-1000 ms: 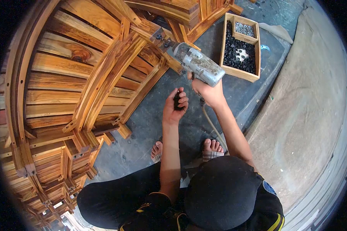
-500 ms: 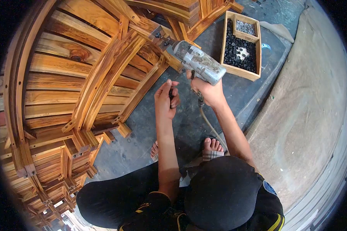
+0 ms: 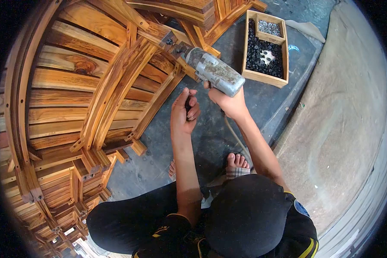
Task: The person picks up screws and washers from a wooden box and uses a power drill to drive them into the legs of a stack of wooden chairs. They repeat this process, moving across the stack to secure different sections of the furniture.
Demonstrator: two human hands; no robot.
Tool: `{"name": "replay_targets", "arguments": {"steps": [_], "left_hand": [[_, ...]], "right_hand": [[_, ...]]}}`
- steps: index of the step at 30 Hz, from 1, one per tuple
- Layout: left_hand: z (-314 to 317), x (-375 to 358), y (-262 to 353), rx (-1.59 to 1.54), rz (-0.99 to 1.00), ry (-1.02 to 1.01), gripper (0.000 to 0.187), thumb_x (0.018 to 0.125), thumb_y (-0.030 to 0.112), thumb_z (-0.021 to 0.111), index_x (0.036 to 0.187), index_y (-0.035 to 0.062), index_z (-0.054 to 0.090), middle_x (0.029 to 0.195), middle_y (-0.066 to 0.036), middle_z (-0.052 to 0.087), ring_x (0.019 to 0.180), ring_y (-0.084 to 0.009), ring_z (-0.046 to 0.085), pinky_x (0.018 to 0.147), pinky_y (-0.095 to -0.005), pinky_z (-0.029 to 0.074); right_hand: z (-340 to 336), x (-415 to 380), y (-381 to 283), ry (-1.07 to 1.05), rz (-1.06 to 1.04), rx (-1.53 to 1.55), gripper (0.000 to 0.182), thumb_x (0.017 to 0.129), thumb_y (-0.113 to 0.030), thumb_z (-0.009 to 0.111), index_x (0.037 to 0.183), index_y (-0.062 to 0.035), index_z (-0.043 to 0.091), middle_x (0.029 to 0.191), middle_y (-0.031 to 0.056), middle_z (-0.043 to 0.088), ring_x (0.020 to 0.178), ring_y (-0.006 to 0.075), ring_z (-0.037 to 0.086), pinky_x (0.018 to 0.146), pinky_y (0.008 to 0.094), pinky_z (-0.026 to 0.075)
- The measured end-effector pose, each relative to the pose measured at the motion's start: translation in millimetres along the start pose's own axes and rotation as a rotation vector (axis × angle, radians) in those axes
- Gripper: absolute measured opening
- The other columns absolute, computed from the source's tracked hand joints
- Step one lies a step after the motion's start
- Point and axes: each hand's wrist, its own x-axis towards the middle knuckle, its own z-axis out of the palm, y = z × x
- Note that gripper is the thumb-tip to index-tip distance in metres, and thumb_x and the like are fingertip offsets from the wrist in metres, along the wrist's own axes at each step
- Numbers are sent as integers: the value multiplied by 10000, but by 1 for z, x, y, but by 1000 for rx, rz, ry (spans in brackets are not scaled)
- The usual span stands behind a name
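Observation:
My right hand [image 3: 228, 101] grips the handle of a worn silver power tool [image 3: 214, 72]. The tool's front end meets the corner of a slatted wooden piece [image 3: 69, 79] near a dark bolt. My left hand [image 3: 185, 111] is curled around small black pieces, partly hidden by the fingers, just below and left of the tool. A hose [image 3: 236, 135] hangs down from beneath my right hand.
A wooden box [image 3: 265, 79] with black caps and a compartment of small metal parts lies at the upper right. More wooden frames [image 3: 56, 185] stand at the lower left. A brown sheet [image 3: 331, 120] covers the right side. My bare feet [image 3: 238, 161] are below.
The tool and my right hand have shifted slightly left in view, and the box and wooden piece have shifted left too. My left hand keeps its curl.

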Motion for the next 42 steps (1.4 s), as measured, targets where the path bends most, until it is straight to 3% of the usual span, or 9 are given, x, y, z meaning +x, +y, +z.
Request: {"name": "replay_targets", "arguments": {"steps": [17,23,25,29,33,35,37,40,42], "left_hand": [[10,-4,7,32,53,58,276,929,280,555,902,5,565,603,-11,458,372,-72,335,339,-222,231],[18,-8,28,110,135,50,290,934,293,545,911,4,552,614,-10,453,384,-67,341,342,-220,249],[22,-10,35,125,152,106,294,937,303,538,914,11,553,615,-7,452,386,-65,343,341,-221,256],[32,-6,48,87,271,75,291,938,315,534,909,26,554,606,-4,445,391,-70,351,346,-221,256],[47,-4,62,57,373,64,291,935,311,540,879,26,555,599,-9,444,387,-78,350,347,-225,253],[63,-9,68,60,399,75,284,930,298,552,862,22,561,589,-10,452,379,-78,349,345,-220,256],[72,-10,74,165,413,112,271,922,329,561,884,61,561,583,22,457,374,-61,347,327,-205,242],[82,-13,80,223,436,92,274,909,290,588,844,24,578,571,-1,472,362,-64,352,327,-197,244],[83,-15,83,240,380,20,271,902,269,602,825,9,588,564,-12,478,351,-61,344,327,-191,239]], "right_hand": [[3,0,-2,16,29,23,139,663,32,594,797,2,622,746,27,642,706,93,590,640,257,468],[-3,-1,1,-1,-67,-37,138,655,14,607,791,11,626,736,45,652,690,92,599,641,261,476],[-9,-6,3,-51,-97,-166,234,648,40,579,870,5,645,794,43,666,730,106,608,655,258,473],[-12,-23,12,-92,-139,-161,206,636,17,594,829,-16,658,794,53,681,715,155,639,669,273,481],[-13,-42,9,-184,-259,-168,230,594,-46,648,810,24,610,705,106,626,596,171,581,603,287,465],[-15,-45,-3,-214,-229,-292,195,621,-22,610,805,-57,666,772,52,677,689,237,643,663,316,487],[-15,-43,-9,-234,-238,-284,191,622,-30,619,805,-58,664,766,55,675,678,242,638,652,323,484],[-18,-41,-12,-234,-327,-379,173,624,-38,627,794,-53,659,759,66,671,676,243,639,644,325,482],[-18,-39,-3,-222,-356,-316,212,582,-32,626,787,18,609,696,121,620,563,215,569,586,290,463]]}}
